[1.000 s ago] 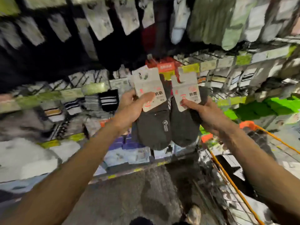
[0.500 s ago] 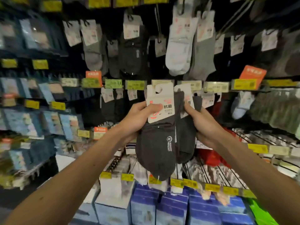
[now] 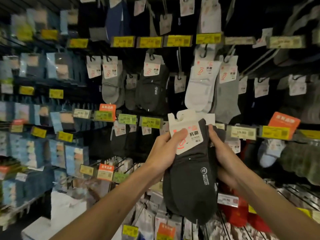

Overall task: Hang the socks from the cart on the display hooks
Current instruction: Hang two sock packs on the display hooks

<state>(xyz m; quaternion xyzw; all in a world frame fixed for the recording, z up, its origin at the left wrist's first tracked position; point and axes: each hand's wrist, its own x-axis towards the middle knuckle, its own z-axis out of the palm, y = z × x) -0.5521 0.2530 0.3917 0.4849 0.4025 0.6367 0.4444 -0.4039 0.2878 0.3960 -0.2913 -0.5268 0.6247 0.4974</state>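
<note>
I hold two packs of dark grey socks (image 3: pixel 190 187) stacked together in front of the sock wall. The front pack's white header card (image 3: pixel 185 123) has a hook cut-out at its top. My left hand (image 3: pixel 166 153) grips the card's left side with the thumb across its face. From the right, my right hand (image 3: pixel 223 153) holds the rear pack, whose card peeks out behind. Display hooks (image 3: pixel 180 58) with hung socks fill the wall above. The cart is out of view.
Grey, black and white socks (image 3: pixel 199 87) hang in rows, with yellow price tags (image 3: pixel 150 41) on the rails. Boxed packs (image 3: pixel 26 149) fill the shelves at left. Red packs (image 3: pixel 237 213) and wire hooks lie at the lower right.
My view has swung up from the cart and floor to the sock wall. The two packs, held apart side by side before, are now overlapped into one stack.
</note>
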